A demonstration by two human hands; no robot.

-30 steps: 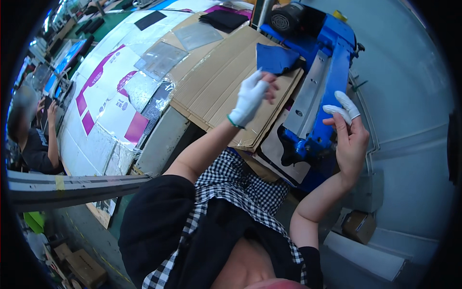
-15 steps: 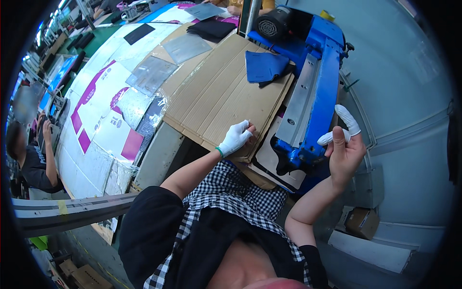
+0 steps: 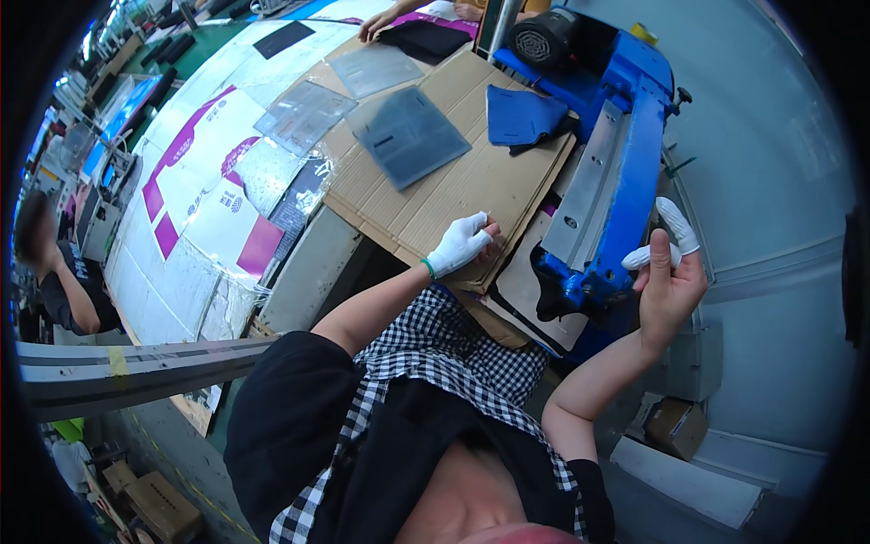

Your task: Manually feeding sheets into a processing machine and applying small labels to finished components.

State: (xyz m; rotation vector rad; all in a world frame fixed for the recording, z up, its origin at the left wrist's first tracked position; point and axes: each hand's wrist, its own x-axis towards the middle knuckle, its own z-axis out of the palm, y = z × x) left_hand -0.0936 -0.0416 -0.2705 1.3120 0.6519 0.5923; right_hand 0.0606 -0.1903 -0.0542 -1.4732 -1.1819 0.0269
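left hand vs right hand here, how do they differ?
The left hand wears a full white glove; the right hand is bare but for white finger covers. The left hand lies on the cardboard sheet; the right hand is raised beside the blue machine. Neither holds anything.

Left hand [image 3: 460, 245]: white fabric glove covering the whole hand, green band at the cuff by the wrist.
Right hand [image 3: 669, 276]: palm uncovered; white finger cots [image 3: 678, 225] on two fingers only.
Forearms: uncovered, no watch or band visible.
Torso: black short-sleeved top [image 3: 290, 408] with loose sleeves, worn over a black-and-white checked garment [image 3: 444, 349] that shows down the front and at the lower hem.
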